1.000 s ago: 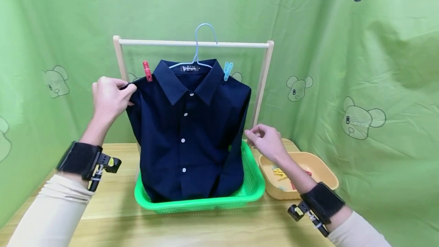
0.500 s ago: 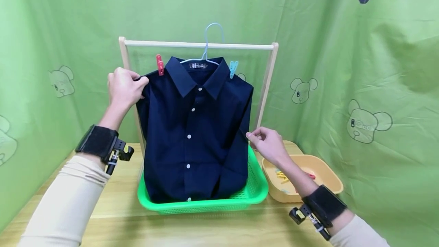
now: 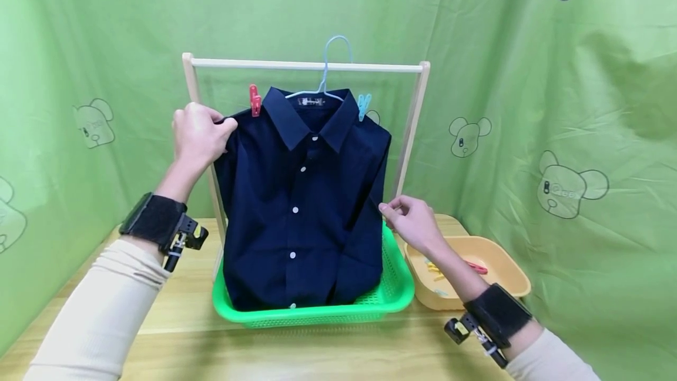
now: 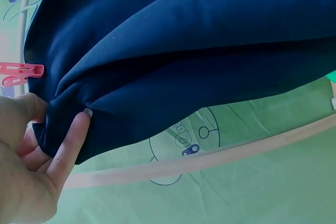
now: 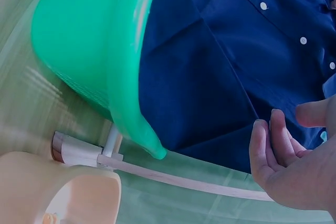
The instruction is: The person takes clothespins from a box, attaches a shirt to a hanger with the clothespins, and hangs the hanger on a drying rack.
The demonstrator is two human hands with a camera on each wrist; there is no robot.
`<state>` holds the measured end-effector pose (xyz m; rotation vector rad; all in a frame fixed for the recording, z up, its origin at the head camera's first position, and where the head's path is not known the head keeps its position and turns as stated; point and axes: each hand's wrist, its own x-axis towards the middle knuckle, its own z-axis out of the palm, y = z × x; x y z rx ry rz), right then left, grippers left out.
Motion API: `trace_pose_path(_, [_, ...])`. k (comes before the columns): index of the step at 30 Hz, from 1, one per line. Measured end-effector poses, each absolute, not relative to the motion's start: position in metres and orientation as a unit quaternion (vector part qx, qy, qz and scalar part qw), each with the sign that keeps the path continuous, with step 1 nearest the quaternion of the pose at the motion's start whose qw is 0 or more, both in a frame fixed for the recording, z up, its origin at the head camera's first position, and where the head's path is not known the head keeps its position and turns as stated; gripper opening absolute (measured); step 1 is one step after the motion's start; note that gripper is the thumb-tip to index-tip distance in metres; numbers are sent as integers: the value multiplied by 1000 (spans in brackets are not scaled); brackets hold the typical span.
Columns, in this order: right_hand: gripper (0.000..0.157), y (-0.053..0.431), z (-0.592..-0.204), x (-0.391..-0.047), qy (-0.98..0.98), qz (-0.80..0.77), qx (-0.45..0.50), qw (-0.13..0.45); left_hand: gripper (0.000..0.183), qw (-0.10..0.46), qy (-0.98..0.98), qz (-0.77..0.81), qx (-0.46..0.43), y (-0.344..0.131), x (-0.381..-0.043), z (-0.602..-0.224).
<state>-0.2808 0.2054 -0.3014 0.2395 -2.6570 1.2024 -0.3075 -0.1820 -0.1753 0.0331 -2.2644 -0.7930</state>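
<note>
A dark navy button-up shirt [image 3: 312, 204] hangs on a light blue hanger [image 3: 338, 40], its lower part inside the green basket [image 3: 312, 315]. The hanger's hook loops over the white rod of a small wooden rack [image 3: 238, 63]. On the shoulders sit a red clothespin [image 3: 255, 100] and a blue clothespin [image 3: 364, 107]. My left hand [image 3: 200, 134] pinches the shirt's shoulder at the left, thumb and fingers around the cloth [image 4: 68, 129]. Close beside the sleeve at the right is my right hand [image 3: 415, 222]; its fingers are loosely bent, and the thumb stands apart from them [image 5: 299, 156].
A pale orange tub [image 3: 508, 257] with several clothespins stands on the wooden table [image 3: 296, 351], right of the basket and partly behind the right forearm. Green curtains [image 3: 582, 104] with bear drawings enclose the back and sides.
My left hand has moved up and right, taking the shirt's shoulder with it. The hanger has shifted right along the rod. My right hand has hardly moved.
</note>
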Motion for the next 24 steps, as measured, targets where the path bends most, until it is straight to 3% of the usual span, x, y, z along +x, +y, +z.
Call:
trace_pose_path(8, [32, 206, -304, -280, -901, 414, 80, 103, 26, 357, -887, -292, -7, -176, -307, -187])
trace_pose_path(12, [31, 207, -305, -279, -902, 411, 81, 105, 42, 355, -891, -280, -29, -175, -310, -198])
trace_pose_path(24, [32, 210, -312, -278, -906, 405, 75, 101, 46, 298, -910, -282, -62, -172, -306, -217])
